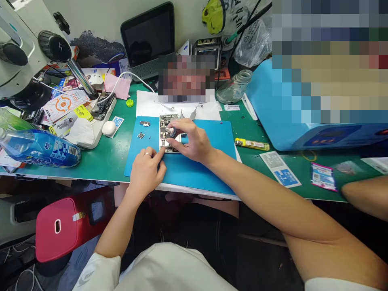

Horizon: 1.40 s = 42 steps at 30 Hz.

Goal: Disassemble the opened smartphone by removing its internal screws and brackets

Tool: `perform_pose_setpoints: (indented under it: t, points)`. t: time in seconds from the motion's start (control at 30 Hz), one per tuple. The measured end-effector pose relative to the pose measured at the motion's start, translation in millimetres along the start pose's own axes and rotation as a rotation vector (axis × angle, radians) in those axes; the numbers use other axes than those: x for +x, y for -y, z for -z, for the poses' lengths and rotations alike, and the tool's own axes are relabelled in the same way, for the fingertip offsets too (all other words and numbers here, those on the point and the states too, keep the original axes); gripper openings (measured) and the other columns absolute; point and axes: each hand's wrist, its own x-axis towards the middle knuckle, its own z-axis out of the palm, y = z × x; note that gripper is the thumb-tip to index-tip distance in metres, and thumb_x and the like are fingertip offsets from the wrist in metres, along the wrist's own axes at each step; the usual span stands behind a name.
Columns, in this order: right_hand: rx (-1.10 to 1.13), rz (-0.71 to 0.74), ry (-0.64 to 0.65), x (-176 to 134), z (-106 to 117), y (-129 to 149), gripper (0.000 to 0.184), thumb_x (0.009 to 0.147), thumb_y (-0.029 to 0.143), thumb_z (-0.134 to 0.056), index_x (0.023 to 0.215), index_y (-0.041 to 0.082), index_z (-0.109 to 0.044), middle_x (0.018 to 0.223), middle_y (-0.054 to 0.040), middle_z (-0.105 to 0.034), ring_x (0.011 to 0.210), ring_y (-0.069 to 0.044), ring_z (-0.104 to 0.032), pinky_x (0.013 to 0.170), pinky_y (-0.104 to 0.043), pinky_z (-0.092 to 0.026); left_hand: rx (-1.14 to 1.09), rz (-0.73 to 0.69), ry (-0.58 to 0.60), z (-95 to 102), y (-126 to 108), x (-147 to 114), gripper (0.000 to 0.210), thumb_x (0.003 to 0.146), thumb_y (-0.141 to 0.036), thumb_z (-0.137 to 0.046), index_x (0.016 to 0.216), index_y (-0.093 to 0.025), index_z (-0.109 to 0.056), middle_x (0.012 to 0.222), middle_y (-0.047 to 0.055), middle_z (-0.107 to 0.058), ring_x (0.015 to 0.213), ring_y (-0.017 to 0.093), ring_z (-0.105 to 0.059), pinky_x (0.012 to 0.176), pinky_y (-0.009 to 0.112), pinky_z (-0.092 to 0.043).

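Observation:
An opened smartphone (pixel 162 126) with its inner parts exposed lies on the blue work mat (pixel 206 161). My left hand (pixel 147 167), with a ring on one finger, presses its fingertips against the phone's lower left corner. Above the phone, my right hand (pixel 194 139) pinches a slim dark tool that looks like a screwdriver (pixel 173 133), pointed down at the inner parts. Its tip is too small to make out. Beyond that hand, the pointed end of a grey metal tool (pixel 193 113) shows. Small phone parts (pixel 145 123) rest on the mat's left side.
A microscope (pixel 54 46) rises at the left, over a blue bottle (pixel 45 149) and clutter. A yellow cutter (pixel 252 144), glass jar (pixel 235 87) and large blue object (pixel 291 125) are to the right. Another person's arm (pixel 366 196) rests at the right edge.

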Motion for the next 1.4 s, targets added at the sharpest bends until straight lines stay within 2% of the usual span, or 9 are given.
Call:
perform_pose_setpoints:
  t: [0.17, 0.33, 0.53, 0.8, 1.1, 1.4]
  points:
    - [-0.010, 0.013, -0.003, 0.3, 0.9, 1.2, 0.053, 0.100, 0.015, -0.057, 0.151, 0.027, -0.045, 0.117, -0.0090, -0.073, 0.101, -0.021, -0.074, 0.065, -0.029, -0.066, 0.002, -0.009, -0.019, -1.6, 0.4, -0.6, 0.045, 0.105, -0.022, -0.051, 0.147, -0.019, -0.067, 0.104, 0.009, -0.064, 0.093, 0.026, -0.060, 0.079, 0.037, -0.048]
    - [-0.017, -0.036, 0.056, -2.9, 1.5, -1.1, 0.056, 0.102, 0.030, -0.066, 0.152, 0.031, -0.040, 0.116, -0.0059, -0.072, 0.082, -0.017, -0.071, 0.064, -0.030, -0.065, -0.001, -0.014, -0.031, -2.5, 0.7, -0.9, 0.045, 0.105, -0.022, -0.051, 0.147, -0.019, -0.067, 0.103, 0.009, -0.064, 0.093, 0.026, -0.059, 0.079, 0.037, -0.048]
    - [0.000, -0.071, 0.045, -6.1, 0.3, -0.9, 0.056, 0.103, 0.026, -0.063, 0.154, 0.030, -0.040, 0.111, -0.0040, -0.075, 0.077, -0.015, -0.071, 0.068, -0.029, -0.065, -0.003, -0.017, -0.033, -2.4, 0.8, -0.7, 0.045, 0.105, -0.022, -0.052, 0.146, -0.018, -0.068, 0.103, 0.009, -0.064, 0.092, 0.026, -0.059, 0.078, 0.037, -0.048]
    - [0.086, -0.180, 0.059, -8.4, 2.6, -0.5, 0.052, 0.103, 0.024, -0.062, 0.151, 0.028, -0.041, 0.114, -0.0045, -0.076, 0.081, -0.015, -0.077, 0.076, -0.030, -0.068, -0.002, -0.020, -0.038, -3.3, 0.6, -0.6, 0.045, 0.105, -0.022, -0.052, 0.147, -0.017, -0.068, 0.103, 0.009, -0.064, 0.091, 0.026, -0.058, 0.078, 0.038, -0.047]
    - [0.108, -0.167, -0.003, -4.0, 3.1, 1.6, 0.055, 0.101, 0.021, -0.063, 0.151, 0.030, -0.042, 0.109, -0.0034, -0.075, 0.085, -0.016, -0.078, 0.071, -0.029, -0.069, 0.002, -0.013, -0.022, -2.3, -0.6, -0.2, 0.045, 0.105, -0.022, -0.049, 0.147, -0.019, -0.066, 0.104, 0.010, -0.064, 0.091, 0.026, -0.059, 0.078, 0.038, -0.048]
    - [0.180, -0.201, -0.001, -3.1, 3.3, 3.0, 0.055, 0.102, 0.027, -0.066, 0.151, 0.032, -0.042, 0.109, -0.0012, -0.074, 0.083, -0.015, -0.076, 0.071, -0.028, -0.068, -0.017, 0.007, -0.029, -2.9, -0.7, -2.0, 0.049, 0.106, -0.024, -0.048, 0.152, -0.013, -0.059, 0.107, 0.012, -0.066, 0.096, 0.028, -0.061, 0.082, 0.039, -0.050]
